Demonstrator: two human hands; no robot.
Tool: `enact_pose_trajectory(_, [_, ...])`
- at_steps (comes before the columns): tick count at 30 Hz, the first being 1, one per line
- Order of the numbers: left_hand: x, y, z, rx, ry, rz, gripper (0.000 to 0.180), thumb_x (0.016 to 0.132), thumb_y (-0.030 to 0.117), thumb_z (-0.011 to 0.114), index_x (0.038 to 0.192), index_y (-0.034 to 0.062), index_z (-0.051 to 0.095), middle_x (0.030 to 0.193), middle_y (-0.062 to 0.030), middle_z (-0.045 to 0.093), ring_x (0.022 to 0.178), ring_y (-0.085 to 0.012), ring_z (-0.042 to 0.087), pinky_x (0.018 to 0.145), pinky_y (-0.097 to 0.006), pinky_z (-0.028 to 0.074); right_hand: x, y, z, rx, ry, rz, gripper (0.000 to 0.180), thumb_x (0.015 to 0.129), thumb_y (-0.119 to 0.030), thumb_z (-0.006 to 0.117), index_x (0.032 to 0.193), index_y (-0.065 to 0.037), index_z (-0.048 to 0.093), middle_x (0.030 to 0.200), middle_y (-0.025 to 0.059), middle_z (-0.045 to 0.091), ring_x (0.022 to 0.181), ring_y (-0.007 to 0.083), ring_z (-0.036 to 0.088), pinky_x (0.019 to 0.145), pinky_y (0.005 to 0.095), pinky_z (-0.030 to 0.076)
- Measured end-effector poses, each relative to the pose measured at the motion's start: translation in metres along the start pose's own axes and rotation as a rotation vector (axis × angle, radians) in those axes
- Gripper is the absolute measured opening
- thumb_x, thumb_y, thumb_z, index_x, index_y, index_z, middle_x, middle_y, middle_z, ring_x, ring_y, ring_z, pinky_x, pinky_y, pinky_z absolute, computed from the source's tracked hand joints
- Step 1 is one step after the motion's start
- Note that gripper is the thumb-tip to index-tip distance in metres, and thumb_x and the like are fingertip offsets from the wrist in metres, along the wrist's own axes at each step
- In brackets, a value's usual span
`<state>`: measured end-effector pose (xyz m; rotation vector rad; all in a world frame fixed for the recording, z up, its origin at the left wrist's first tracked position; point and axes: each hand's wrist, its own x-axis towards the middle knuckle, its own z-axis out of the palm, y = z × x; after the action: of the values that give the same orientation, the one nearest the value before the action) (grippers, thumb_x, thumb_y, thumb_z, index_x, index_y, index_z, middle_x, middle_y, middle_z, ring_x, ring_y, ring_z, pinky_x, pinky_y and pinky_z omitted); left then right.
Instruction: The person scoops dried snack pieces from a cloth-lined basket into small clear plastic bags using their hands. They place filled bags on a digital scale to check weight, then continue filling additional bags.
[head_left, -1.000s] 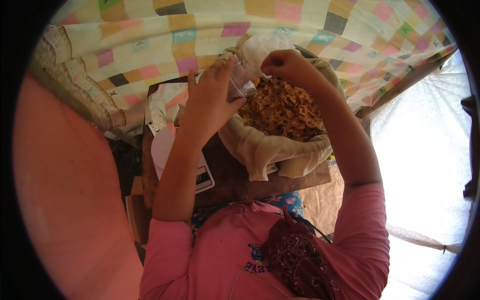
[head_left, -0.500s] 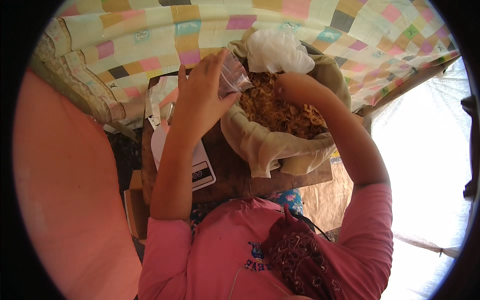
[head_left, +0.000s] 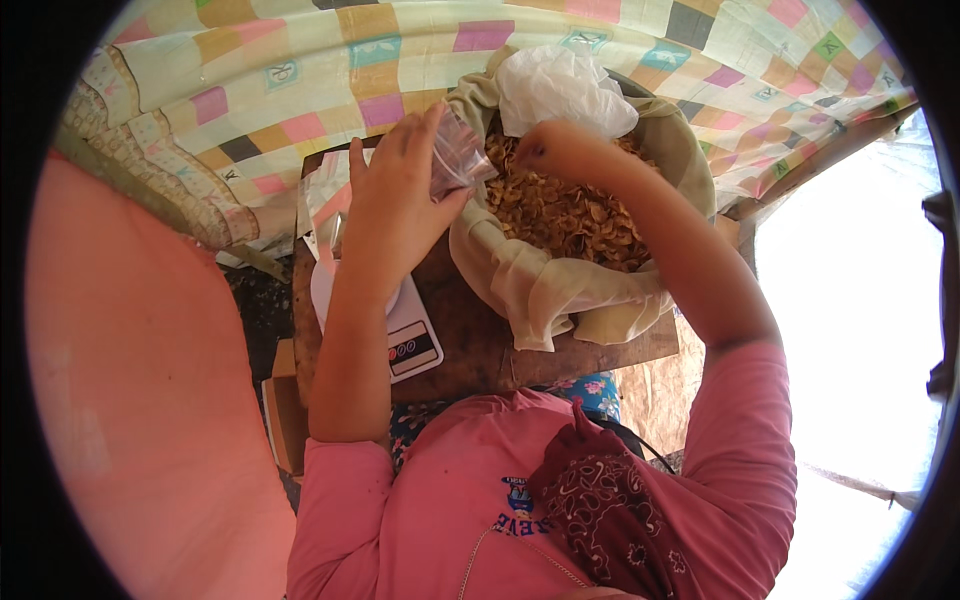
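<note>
My left hand (head_left: 395, 185) grips a clear plastic pouch (head_left: 460, 155) by its side, thumb on the near side, above the left part of the table. The pouch's mouth faces right, toward a cloth-lined basin (head_left: 515, 300) of thin golden-brown chips (head_left: 575, 220). Over the far left of these chips is my right hand (head_left: 548, 150), its fingers curled together and pointing left at the pouch. What it holds, if anything, is hidden by the fingers. Partly under my left forearm lies a white digital kitchen scale (head_left: 415, 345).
A crumpled white plastic bag (head_left: 560, 90) rests on the basin's far rim. Clear plastic packaging (head_left: 325, 190) lies at the table's far left corner. The dark wooden table (head_left: 465, 350) stands before a checkered plastic sheet (head_left: 330, 65). An orange sheet (head_left: 140, 390) hangs at the left.
My right hand has risen from the chips and moved left toward the pouch. My left hand keeps hold of the pouch. The whole view has shifted slightly.
</note>
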<state>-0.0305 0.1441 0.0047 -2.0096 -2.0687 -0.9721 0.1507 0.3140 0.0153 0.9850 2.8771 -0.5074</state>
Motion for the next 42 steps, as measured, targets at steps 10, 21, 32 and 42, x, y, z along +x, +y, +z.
enact_pose_trajectory(10, [0.009, 0.014, 0.016, -0.082, 0.081, 0.016, 0.083, 0.078, 0.020, 0.082, 0.150, 0.0176, 0.041, 0.141, -0.0083, 0.056, 0.132, -0.0290, 0.053, 0.117, -0.062, 0.026, -0.018, 0.010, -0.025, 0.411, 0.094, -0.120, 0.033, 0.093, -0.024, 0.069, 0.122, -0.008, 0.071, 0.108, 0.0098, 0.073, 0.097, 0.0210, 0.068, 0.086, 0.0361, 0.054])
enact_pose_trajectory(21, [-0.001, 0.016, 0.000, -0.039, 0.036, 0.019, 0.085, 0.079, 0.022, 0.081, 0.152, 0.0163, 0.038, 0.141, -0.0094, 0.054, 0.133, -0.0292, 0.051, 0.118, -0.060, 0.025, -0.078, 0.045, 0.023, -0.228, -0.077, -0.237, 0.030, 0.085, -0.014, 0.071, 0.115, -0.014, 0.071, 0.129, 0.0083, 0.058, 0.125, 0.0287, 0.053, 0.110, 0.0471, 0.038])
enact_pose_trajectory(32, [-0.006, 0.024, 0.001, -0.069, 0.078, 0.044, 0.083, 0.076, 0.016, 0.082, 0.149, 0.0157, 0.042, 0.138, -0.0075, 0.058, 0.125, -0.0289, 0.058, 0.116, -0.058, 0.029, -0.112, 0.068, -0.048, 0.629, 0.178, 0.226, 0.026, 0.096, -0.018, 0.067, 0.120, -0.007, 0.068, 0.112, 0.0019, 0.071, 0.094, 0.0124, 0.068, 0.077, 0.0279, 0.055])
enact_pose_trajectory(42, [-0.009, 0.027, 0.003, -0.070, 0.041, 0.023, 0.084, 0.076, 0.014, 0.082, 0.150, 0.0153, 0.042, 0.138, -0.0090, 0.059, 0.125, -0.0300, 0.058, 0.117, -0.056, 0.028, -0.108, 0.088, -0.029, 1.606, -0.051, 0.244, 0.033, 0.105, -0.017, 0.051, 0.132, 0.003, 0.057, 0.125, 0.0151, 0.066, 0.111, 0.0219, 0.067, 0.087, 0.0314, 0.059])
